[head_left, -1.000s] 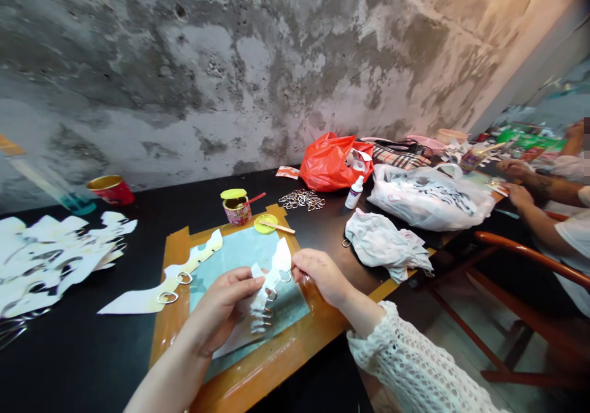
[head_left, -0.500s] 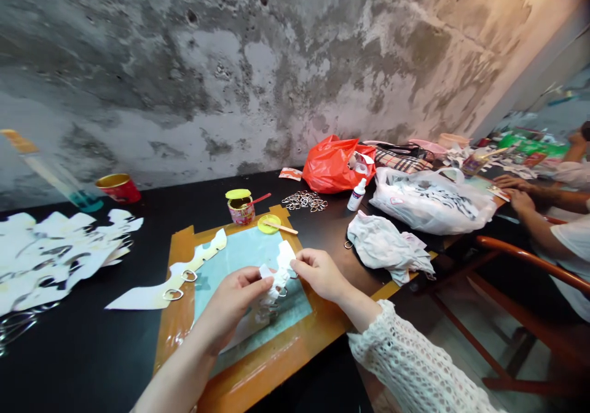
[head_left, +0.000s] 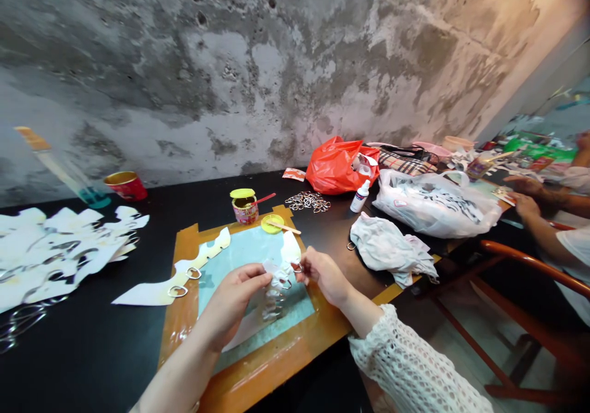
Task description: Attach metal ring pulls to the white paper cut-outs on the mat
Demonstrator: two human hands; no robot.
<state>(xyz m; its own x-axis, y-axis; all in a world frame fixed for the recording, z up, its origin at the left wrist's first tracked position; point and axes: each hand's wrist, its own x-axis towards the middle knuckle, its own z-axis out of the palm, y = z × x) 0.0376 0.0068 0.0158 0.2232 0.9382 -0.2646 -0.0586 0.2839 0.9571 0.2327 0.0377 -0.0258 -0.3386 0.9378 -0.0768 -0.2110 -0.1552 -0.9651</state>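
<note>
My left hand point(head_left: 239, 296) pinches a white notched strip point(head_left: 290, 250), paper-like, above the pale blue sheet. Several metal rings hang along the strip. At its right edge my right hand point(head_left: 325, 275) is closed on a small metal ring point(head_left: 297, 268); the fingertips are partly hidden. A second white strip point(head_left: 203, 258) with two rings on it lies to the left, across the edge of the taped board. Behind the board is a heap of loose metal rings point(head_left: 308, 201).
A brown-taped board point(head_left: 271, 376) carries the blue sheet point(head_left: 249, 244). Around it are a small open tin point(head_left: 245, 210), a yellow lid point(head_left: 271, 224) with a wooden stick, a white bottle point(head_left: 360, 196), a crumpled cloth point(head_left: 391, 247), plastic bags point(head_left: 437, 204) and stacked white strips point(head_left: 59, 253). Another person's hands point(head_left: 525, 198) work at right.
My right hand has shifted from the strip's upper end down to a ring on its right edge. My left hand still holds the strip. The view has moved slightly.
</note>
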